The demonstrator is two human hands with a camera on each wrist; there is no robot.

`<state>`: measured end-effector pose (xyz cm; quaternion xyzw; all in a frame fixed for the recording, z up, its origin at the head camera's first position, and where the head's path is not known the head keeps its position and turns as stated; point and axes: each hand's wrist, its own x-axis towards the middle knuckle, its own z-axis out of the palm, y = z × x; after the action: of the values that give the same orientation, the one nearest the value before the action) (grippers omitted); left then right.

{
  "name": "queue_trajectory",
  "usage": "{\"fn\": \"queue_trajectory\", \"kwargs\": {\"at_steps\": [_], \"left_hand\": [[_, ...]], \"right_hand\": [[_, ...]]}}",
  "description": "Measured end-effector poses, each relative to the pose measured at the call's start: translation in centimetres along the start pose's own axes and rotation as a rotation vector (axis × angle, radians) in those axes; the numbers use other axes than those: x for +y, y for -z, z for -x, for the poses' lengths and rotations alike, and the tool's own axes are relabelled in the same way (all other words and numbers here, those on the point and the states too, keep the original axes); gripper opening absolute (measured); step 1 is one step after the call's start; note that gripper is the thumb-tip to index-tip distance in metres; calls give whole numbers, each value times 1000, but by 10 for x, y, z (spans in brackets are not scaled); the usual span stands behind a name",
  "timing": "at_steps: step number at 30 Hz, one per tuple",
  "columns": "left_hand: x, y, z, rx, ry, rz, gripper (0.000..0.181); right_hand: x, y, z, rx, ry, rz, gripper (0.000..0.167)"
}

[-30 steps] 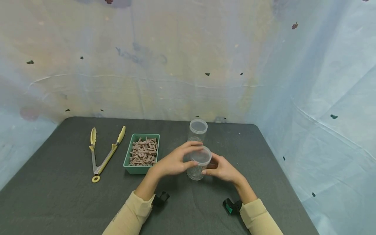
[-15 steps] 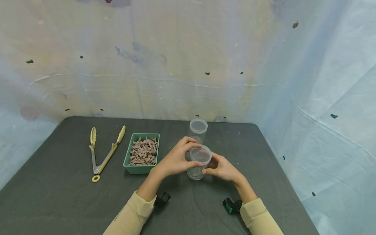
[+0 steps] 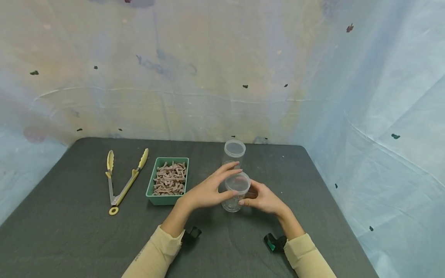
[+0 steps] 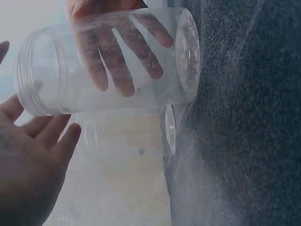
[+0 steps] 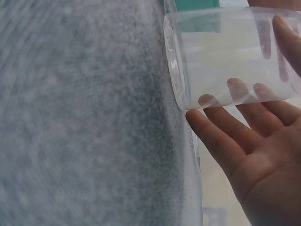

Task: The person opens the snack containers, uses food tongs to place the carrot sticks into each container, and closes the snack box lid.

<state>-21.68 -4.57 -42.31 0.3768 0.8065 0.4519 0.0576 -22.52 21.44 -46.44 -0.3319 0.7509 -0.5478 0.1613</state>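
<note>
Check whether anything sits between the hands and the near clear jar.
Nothing visible does. The right hand holds the near clear jar by its side; the left hand is at its top. The far clear jar stands behind and the green tub off to the left, neither in between.

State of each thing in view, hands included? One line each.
Front jar: upright, looks lidded and empty.
Back jar: upright, looks lidded; body partly hidden.
Tongs: lying flat, spread open.
Green tub: uncovered, filled.
Brown pieces: loose, piled inside.
Left hand: fingers spread at the front jar's top.
Right hand: holding the front jar's side.
</note>
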Motion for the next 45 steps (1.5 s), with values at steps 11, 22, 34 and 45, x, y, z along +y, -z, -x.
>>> {"fn": "queue_trajectory", "kwargs": {"at_steps": [11,22,34,45], "left_hand": [[0,2,0,1,-31,5,53],[-3,-1,-2,95,-65,-21,52],[-4,-10,-4,196,-42,-38,59],[-1,-10,-3,106,32,-35,75]], "right_hand": [[0,0,0,6,-10,3,75],[2,0,-1,8,-5,-3,73],[2,0,0,1,2,-5,72],[1,0,0,3,-4,12,68]]}}
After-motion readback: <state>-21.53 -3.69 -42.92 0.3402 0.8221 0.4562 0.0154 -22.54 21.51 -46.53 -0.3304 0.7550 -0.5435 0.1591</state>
